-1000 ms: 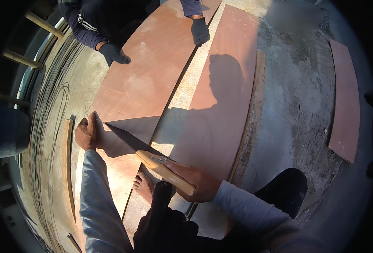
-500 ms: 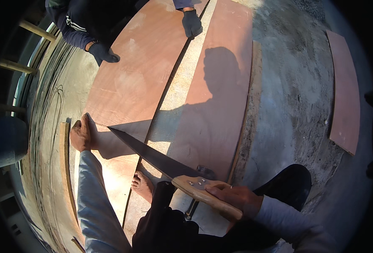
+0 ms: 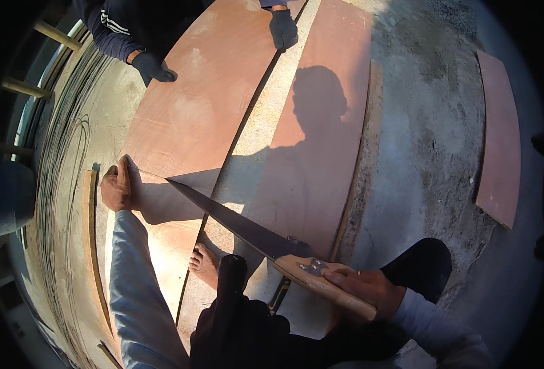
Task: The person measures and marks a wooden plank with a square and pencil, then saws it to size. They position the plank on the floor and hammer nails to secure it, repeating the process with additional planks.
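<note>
My right hand (image 3: 370, 292) is closed round the wooden handle of a handsaw (image 3: 232, 222). The dark blade slants up and left across a reddish plywood sheet (image 3: 201, 114), its tip resting at a thin cut line that runs toward the sheet's left edge. At that edge my left hand (image 3: 117, 184) grips the sheet, thumb on top, beside the line's end. My bare foot (image 3: 204, 264) is by the sheet's right edge, below the blade. Farther off, a co-worker's dark-gloved hands hold the same sheet, one glove (image 3: 152, 67) on its left edge, the other glove (image 3: 283, 31) on its right.
A second plywood panel (image 3: 318, 166) lies to the right, a head's shadow on it. Another plywood piece (image 3: 498, 138) lies far right. Wood strips (image 3: 90, 227) and thin rods (image 3: 63, 154) run along the left. A partly hidden tool (image 3: 278, 296) lies under the saw handle.
My right hand has drawn the saw back toward the lower right, and its tip has slid right along the cut line. My left hand keeps its hold on the sheet.
</note>
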Available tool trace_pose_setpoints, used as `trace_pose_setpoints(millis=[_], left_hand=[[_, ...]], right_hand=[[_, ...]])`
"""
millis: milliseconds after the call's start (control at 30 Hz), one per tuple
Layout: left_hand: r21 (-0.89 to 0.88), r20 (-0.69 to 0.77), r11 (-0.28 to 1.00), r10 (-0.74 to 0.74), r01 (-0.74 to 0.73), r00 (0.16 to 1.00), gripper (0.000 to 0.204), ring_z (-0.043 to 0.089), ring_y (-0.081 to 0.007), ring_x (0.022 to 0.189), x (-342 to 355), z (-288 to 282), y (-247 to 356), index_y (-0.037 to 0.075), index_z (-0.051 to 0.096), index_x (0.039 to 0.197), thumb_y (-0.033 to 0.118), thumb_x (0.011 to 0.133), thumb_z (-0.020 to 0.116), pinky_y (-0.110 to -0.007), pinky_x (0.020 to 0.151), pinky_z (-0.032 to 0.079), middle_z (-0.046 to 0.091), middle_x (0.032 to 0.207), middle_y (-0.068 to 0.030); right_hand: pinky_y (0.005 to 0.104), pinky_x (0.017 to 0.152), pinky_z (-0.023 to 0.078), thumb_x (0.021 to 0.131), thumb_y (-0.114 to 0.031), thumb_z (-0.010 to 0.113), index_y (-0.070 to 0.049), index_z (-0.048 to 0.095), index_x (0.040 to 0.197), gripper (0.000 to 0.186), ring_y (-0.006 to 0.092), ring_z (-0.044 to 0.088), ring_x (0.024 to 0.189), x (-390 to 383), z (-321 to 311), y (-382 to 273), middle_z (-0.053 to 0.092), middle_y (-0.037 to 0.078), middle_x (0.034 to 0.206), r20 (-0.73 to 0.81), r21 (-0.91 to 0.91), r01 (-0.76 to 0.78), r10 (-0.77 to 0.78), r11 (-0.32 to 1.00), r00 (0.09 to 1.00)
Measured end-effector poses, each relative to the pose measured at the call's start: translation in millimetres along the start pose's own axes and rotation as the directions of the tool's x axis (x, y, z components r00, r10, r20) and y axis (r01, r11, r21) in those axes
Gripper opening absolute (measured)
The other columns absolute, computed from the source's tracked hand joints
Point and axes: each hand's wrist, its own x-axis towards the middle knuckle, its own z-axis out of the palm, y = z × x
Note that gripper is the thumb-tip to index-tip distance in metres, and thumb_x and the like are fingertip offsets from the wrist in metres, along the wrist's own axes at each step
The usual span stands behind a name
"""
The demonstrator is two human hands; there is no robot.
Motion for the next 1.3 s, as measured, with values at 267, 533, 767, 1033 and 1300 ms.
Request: trace_pose_setpoints(millis=[267, 533, 767, 1033, 1300], left_hand=[[0.009, -0.083, 1.0, 0.005, -0.004, 0.997, 0.075, 0.068, -0.0442, 0.085, 1, 3, -1, 0.004, 0.074, 0.093, 0.074, 0.089, 0.047, -0.05, 0.074, 0.05, 0.069, 0.087, -0.0264], [0.071, -0.054, 0.995, -0.061, 0.064, 0.997, 0.076, 0.068, -0.0424, 0.084, -4, -3, 9, 0.004, 0.074, 0.091, 0.075, 0.088, 0.046, -0.049, 0.073, 0.051, 0.069, 0.084, -0.0252], [-0.043, -0.049, 0.999, -0.021, 0.018, 0.999, 0.074, 0.069, -0.0416, 0.089, -6, -1, 9, 0.004, 0.074, 0.1, 0.072, 0.09, 0.045, -0.048, 0.078, 0.051, 0.07, 0.091, -0.0253], [0.017, -0.075, 0.999, -0.036, 0.037, 0.997, 0.074, 0.067, -0.0434, 0.092, -4, -8, 11, 0.004, 0.073, 0.094, 0.071, 0.088, 0.045, -0.048, 0.079, 0.05, 0.07, 0.093, -0.0253], [-0.028, 0.007, 0.995, -0.095, 0.095, 0.995, 0.073, 0.067, -0.0429, 0.095, 5, 4, 3, 0.004, 0.074, 0.101, 0.068, 0.088, 0.042, -0.048, 0.083, 0.05, 0.071, 0.096, -0.0251]], right_hand=[[0.0386, 0.086, 0.06, 0.085, -0.008, 0.068, 0.001, 0.044, 0.144, 0.065, 0.0361, 0.071, 0.1, 44, 14, 14, 0.066, 0.023, 0.123, 0.006, 0.029, -0.034, 0.034, 0.999, 0.999], [0.0394, 0.083, 0.061, 0.082, -0.005, 0.07, -0.007, 0.045, 0.146, 0.068, 0.0351, 0.071, 0.098, 69, 25, 38, 0.065, 0.024, 0.124, 0.091, 0.047, -0.172, 0.168, 0.984, 0.982], [0.0382, 0.093, 0.059, 0.082, -0.004, 0.07, -0.006, 0.044, 0.146, 0.07, 0.0329, 0.071, 0.105, -3, -10, 28, 0.064, 0.022, 0.128, 0.07, 0.059, -0.098, 0.094, 0.993, 0.993], [0.0363, 0.087, 0.061, 0.082, -0.006, 0.073, -0.002, 0.041, 0.147, 0.073, 0.0336, 0.071, 0.106, 63, 31, 58, 0.063, 0.022, 0.129, -0.007, -0.003, -0.025, 0.025, 1.0, 1.0], [0.04, 0.093, 0.058, 0.083, -0.004, 0.068, -0.004, 0.039, 0.149, 0.072, 0.0364, 0.07, 0.105, 35, -37, 15, 0.061, 0.02, 0.133, 0.196, 0.036, -0.236, 0.224, 0.971, 0.955]])
